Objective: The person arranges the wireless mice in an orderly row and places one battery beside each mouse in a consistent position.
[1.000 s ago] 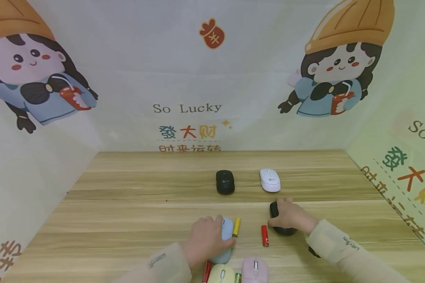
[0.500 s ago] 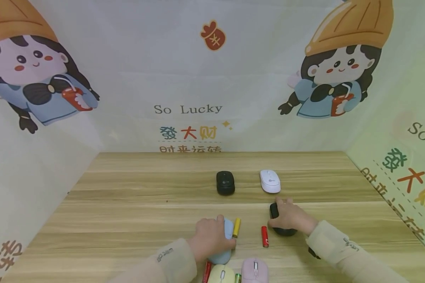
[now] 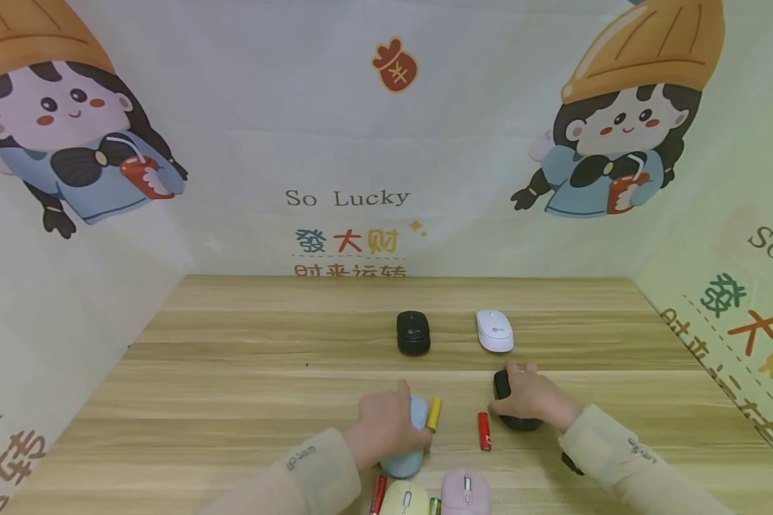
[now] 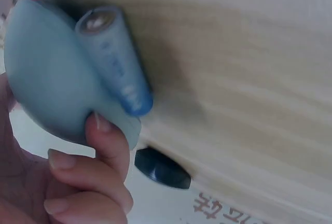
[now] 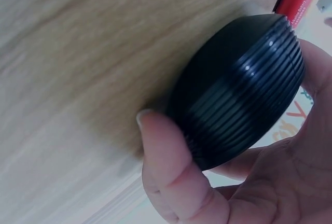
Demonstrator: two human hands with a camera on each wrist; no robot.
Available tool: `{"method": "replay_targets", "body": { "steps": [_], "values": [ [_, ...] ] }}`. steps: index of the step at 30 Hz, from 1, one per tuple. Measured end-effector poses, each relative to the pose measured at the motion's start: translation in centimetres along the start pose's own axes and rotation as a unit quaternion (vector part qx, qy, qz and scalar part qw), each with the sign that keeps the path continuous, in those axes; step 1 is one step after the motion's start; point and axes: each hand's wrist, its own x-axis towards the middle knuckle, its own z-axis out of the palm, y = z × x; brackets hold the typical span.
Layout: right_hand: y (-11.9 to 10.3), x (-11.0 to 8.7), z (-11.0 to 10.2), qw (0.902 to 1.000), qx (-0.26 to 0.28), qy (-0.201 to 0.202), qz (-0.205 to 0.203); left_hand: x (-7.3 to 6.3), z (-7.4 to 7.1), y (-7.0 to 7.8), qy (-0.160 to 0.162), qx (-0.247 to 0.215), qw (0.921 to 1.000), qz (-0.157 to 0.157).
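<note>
With twelve o'clock toward the white printed backdrop (image 3: 251,129), start at the left: your left hand (image 3: 381,428) has its fingers curled round the pale blue, smooth plastic mouse (image 3: 404,463), its thumb on the three o'clock side, and in the left wrist view a blue cylindrical battery (image 4: 115,63) lies along the mouse's edge, touching or just beside it, I cannot tell which. At five to six o'clock from that hand sit, in order, a red, slim cylindrical battery (image 3: 378,495), a pale yellow rounded mouse (image 3: 404,502), a green cylindrical battery (image 3: 434,506) and a pink rounded mouse (image 3: 466,493); a glossy black plastic mouse (image 3: 414,333) stands well apart near one o'clock, and a yellow cylindrical battery (image 3: 434,415) is close by at two to three. A second red battery (image 3: 484,431) lies between the hands, at eight o'clock from your right hand (image 3: 535,399), with a white oval mouse (image 3: 494,330) near eleven. That right hand is clamped on a black, ribbed plastic mouse (image 5: 238,92). Judging by these smooth shells, you would do best to grip low on both flanks, press evenly, and give the loose batteries room, since a nudge could roll them
</note>
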Motion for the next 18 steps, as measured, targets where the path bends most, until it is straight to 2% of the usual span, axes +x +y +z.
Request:
{"method": "replay_targets", "body": {
  "steps": [4, 6, 12, 16, 18],
  "values": [
    [0.0, 0.0, 0.0, 1.0, 0.008, -0.004, 0.001, 0.8, -0.7, -0.9, 0.012, -0.04, 0.9991, -0.008],
    [0.0, 0.0, -0.1, 0.9999, 0.012, -0.007, 0.003, 1.4, -1.5, -1.7, 0.015, -0.074, 0.9969, -0.022],
    [0.1, -0.2, -0.3, 0.9997, 0.02, -0.011, 0.012, 4.7, -4.2, -5.1, 0.021, -0.132, 0.9882, -0.075],
    [0.2, -0.2, -0.5, 0.9995, 0.025, -0.013, 0.014, 7.1, -5.2, -8.0, 0.033, -0.134, 0.9857, -0.096],
    [0.2, -0.2, -0.4, 0.9995, 0.027, -0.013, 0.013, 8.0, -5.4, -9.2, 0.04, -0.118, 0.9865, -0.106]
  ]
}}
